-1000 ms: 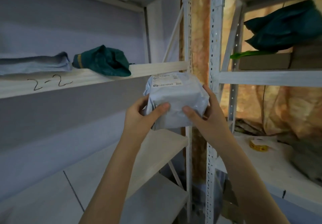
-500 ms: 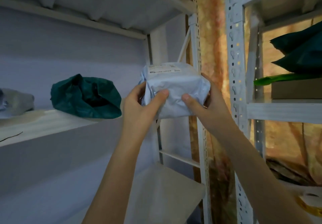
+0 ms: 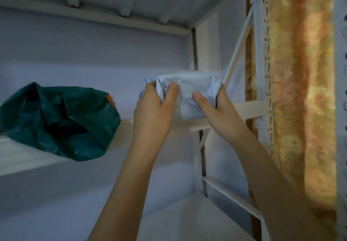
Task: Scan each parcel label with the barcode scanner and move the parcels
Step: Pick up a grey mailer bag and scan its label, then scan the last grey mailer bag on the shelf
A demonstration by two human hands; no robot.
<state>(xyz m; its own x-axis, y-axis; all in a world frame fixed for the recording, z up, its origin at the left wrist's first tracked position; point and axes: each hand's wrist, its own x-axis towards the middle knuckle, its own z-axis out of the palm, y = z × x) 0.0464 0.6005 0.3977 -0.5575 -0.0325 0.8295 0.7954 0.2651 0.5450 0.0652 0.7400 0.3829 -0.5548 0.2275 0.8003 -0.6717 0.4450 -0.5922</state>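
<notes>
A pale grey plastic-wrapped parcel [image 3: 187, 90] is held at the right end of a white shelf board [image 3: 28, 158], level with the board's front edge. My left hand [image 3: 155, 113] grips its left side with the thumb across the front. My right hand [image 3: 216, 113] grips its right side, thumb also on the front. The parcel's label is out of sight. No barcode scanner is in view.
A dark green bag parcel [image 3: 60, 120] lies on the same shelf to the left, about a hand's width from the grey one. A lower shelf [image 3: 178, 218] shows below. White perforated rack posts [image 3: 262, 90] stand at the right, before an orange-brown curtain [image 3: 300, 90].
Both hands have raised the grey parcel and pushed it forward to the shelf with the green bag. The view has tilted upward, and the label on top has gone out of sight.
</notes>
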